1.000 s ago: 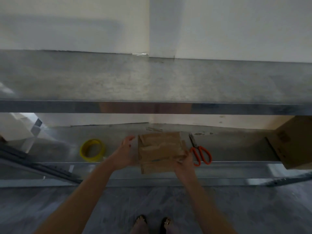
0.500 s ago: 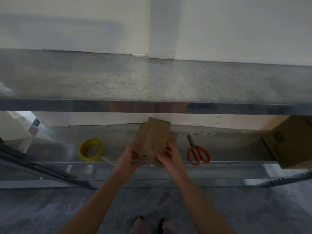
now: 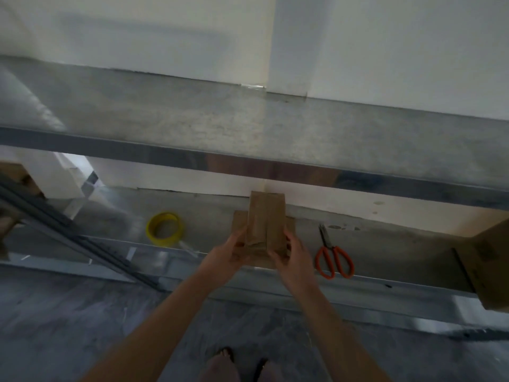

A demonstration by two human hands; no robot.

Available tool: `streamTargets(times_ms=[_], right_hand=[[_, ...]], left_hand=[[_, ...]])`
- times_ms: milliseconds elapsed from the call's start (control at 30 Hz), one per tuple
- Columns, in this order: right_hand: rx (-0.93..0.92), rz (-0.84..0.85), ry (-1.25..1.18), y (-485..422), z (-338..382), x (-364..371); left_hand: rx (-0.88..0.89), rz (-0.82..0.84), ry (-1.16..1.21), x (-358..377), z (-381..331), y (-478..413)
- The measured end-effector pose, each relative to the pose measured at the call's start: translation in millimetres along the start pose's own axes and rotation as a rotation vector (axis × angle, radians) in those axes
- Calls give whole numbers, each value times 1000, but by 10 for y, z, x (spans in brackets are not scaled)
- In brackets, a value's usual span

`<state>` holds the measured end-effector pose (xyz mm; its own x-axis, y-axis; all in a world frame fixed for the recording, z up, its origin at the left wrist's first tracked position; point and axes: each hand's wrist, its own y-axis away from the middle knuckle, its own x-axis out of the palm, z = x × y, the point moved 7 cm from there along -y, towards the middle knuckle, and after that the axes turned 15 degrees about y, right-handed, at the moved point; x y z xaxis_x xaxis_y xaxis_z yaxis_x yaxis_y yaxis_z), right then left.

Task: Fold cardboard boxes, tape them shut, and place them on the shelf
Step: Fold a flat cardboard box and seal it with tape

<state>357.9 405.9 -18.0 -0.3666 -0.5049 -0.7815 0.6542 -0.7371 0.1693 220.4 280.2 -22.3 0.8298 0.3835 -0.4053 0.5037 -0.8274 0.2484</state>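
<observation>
Pale walls [image 3: 385,51] back a metal rack with a broad upper shelf [image 3: 248,128] and a lower shelf [image 3: 385,244], and grey floor [image 3: 68,312] runs beneath. A large cardboard box [image 3: 484,257] sits at the right end of the lower shelf.

Both hands hold the small cardboard box [image 3: 265,224] upright, over the front part of the lower shelf. Side flaps jut out behind the box's narrow front face, so it looks only partly folded. The left hand [image 3: 223,260] grips the box's lower left edge. The right hand [image 3: 296,257] wraps the lower right corner, its fingers [image 3: 292,245] curled around the cardboard. Orange scissors [image 3: 333,257] lie on the shelf just right of the hands, and a yellow tape roll [image 3: 164,228] lies to the left, well apart from the box.

The box should be very light and fairly stiff across its panels. It is likely floppy along the creases until tape holds it, and a hard squeeze could dent or crush it. The best hold is probably at the corners and folded edges, where the card is doubled. The thumbs can then press the loose flaps flat, which spares the open middle of each panel.
</observation>
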Motion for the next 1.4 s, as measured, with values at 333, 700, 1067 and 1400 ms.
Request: streamTargets(times_ms=[333, 700, 1067, 1400], right_hand=[[-606, -281, 423, 461, 1149, 515], [-236, 33, 683, -198, 1443, 1960], [-23, 43, 482, -387, 1537, 1813], [12, 91, 216, -107, 1449, 1282]], left_hand=[[304, -118, -834, -1295, 551, 317], [350, 155, -953, -1763, 1255, -32], [355, 111, -682, -1868, 1316, -159], [386, 223, -312, -1926, 779, 184]])
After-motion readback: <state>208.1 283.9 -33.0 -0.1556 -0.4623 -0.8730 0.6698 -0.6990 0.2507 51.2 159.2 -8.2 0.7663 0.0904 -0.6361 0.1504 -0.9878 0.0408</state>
